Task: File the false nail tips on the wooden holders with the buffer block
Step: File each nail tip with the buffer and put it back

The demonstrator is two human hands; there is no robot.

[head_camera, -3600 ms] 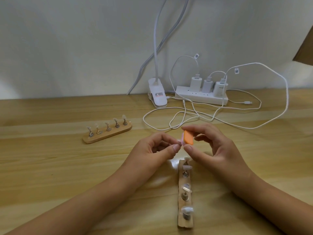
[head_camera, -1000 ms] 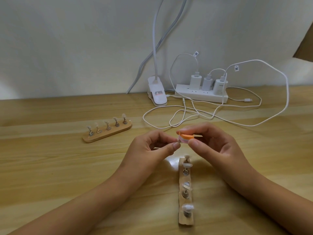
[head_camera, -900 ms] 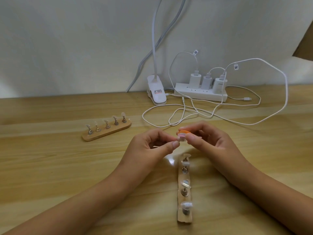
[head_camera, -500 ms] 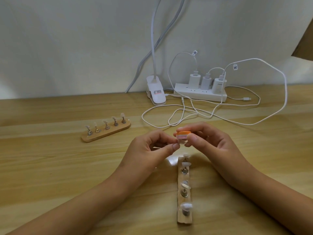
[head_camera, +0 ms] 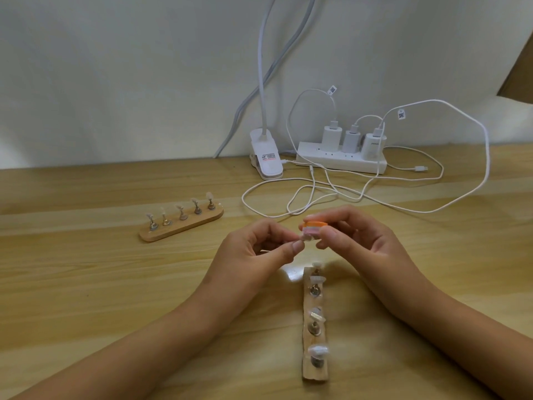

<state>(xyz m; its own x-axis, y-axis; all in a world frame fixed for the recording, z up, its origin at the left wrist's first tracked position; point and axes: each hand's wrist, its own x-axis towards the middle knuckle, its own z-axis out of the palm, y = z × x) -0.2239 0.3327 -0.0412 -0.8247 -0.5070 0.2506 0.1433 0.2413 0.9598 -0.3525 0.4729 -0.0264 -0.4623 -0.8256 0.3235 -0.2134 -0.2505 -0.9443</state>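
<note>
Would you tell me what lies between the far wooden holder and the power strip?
In the head view, the white lamp clip and a loop of white cable lie there.

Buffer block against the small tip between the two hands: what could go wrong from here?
1. The left hand pinches the nail tip only between thumb and finger, so pressure from the buffer block in the right hand might flick it away.
2. The near wooden holder lies between the forearms; a lowered arm could knock its mounted tips.
</note>
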